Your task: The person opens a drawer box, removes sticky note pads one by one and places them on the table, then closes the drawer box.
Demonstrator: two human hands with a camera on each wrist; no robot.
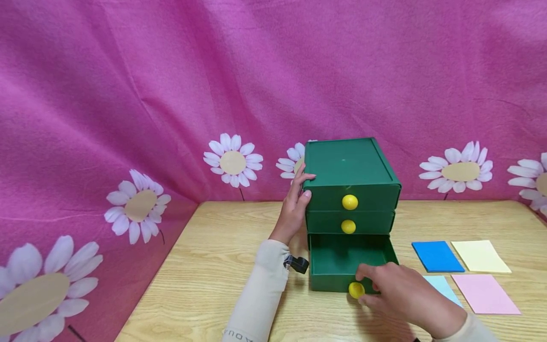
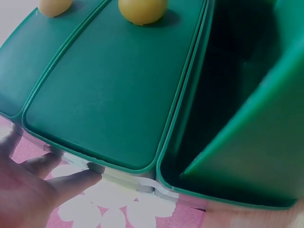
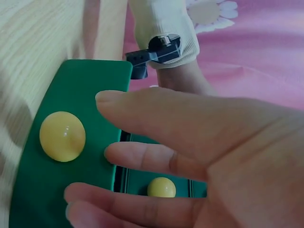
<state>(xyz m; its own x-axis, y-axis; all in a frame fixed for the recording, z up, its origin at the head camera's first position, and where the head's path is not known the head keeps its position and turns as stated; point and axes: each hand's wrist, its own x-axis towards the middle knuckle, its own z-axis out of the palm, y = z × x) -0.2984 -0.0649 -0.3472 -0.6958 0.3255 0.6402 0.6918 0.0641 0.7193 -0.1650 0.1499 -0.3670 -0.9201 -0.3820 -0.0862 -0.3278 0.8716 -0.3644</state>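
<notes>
A green cabinet [image 1: 350, 164] with three drawers and round yellow knobs stands on the table. Its bottom drawer [image 1: 325, 282] is pulled out, and the inside that shows holds nothing; the upper two are closed. My left hand [image 1: 292, 211] rests against the cabinet's left side, fingers extended, the tips near the top edge. Beside the bottom drawer's yellow knob [image 3: 62, 137] is my right hand [image 1: 395, 289]. In the right wrist view its thumb and fingers are spread around the knob's side, apart from it.
Right of the cabinet lie four flat paper pads: blue [image 1: 438, 257], cream [image 1: 481, 256], light blue [image 1: 442, 289] and pink [image 1: 486, 294]. A pink cloth [image 1: 273, 71] with white daisies hangs behind and to the left of the wooden table [image 1: 205, 266].
</notes>
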